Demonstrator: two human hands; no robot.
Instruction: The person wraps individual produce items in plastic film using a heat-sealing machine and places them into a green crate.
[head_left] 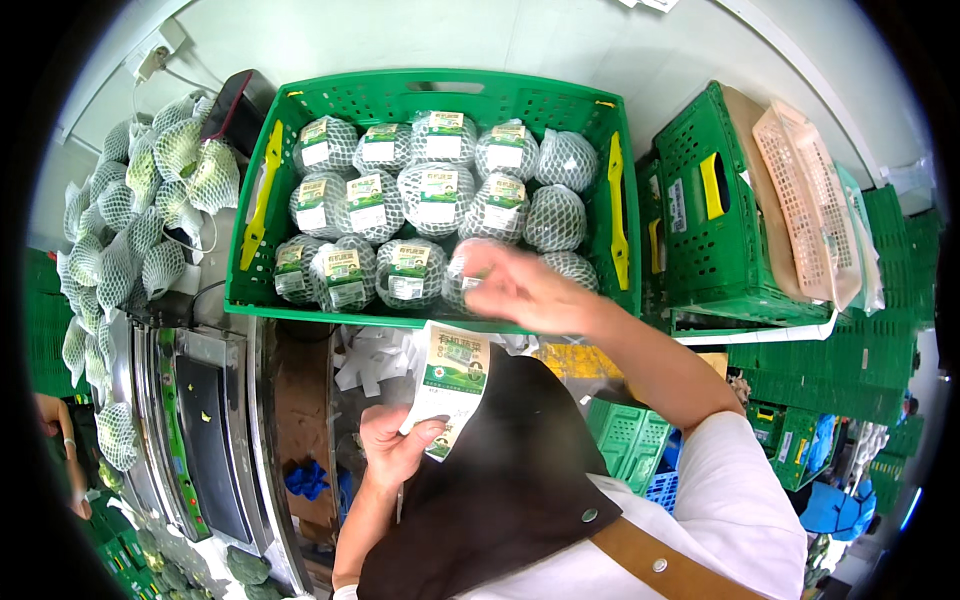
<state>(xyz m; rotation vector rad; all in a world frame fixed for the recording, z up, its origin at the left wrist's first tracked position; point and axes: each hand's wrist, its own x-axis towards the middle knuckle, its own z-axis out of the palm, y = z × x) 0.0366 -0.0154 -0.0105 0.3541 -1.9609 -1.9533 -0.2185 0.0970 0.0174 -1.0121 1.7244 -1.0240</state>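
Observation:
In my left hand (398,440) is a short strip of green-and-white labels (455,375), pinched between thumb and fingers in front of the crate. My right hand (515,285), blurred by motion, reaches over the front row of the green crate (432,88) with its fingers stretched and apart. Under those fingers sits a net-wrapped round vegetable (458,283), partly covered, with a label showing on it. Rows of similar vegetables in white foam nets fill the crate, most bearing labels. Those at the right end, such as the back-corner vegetable (567,160), show no label.
Netted vegetables (140,225) are heaped at the left above a steel machine (205,430) with a dark panel. At the right stands another green crate (700,210) with a pink basket (800,200) against it. Crumpled white paper scraps (375,355) lie below the crate.

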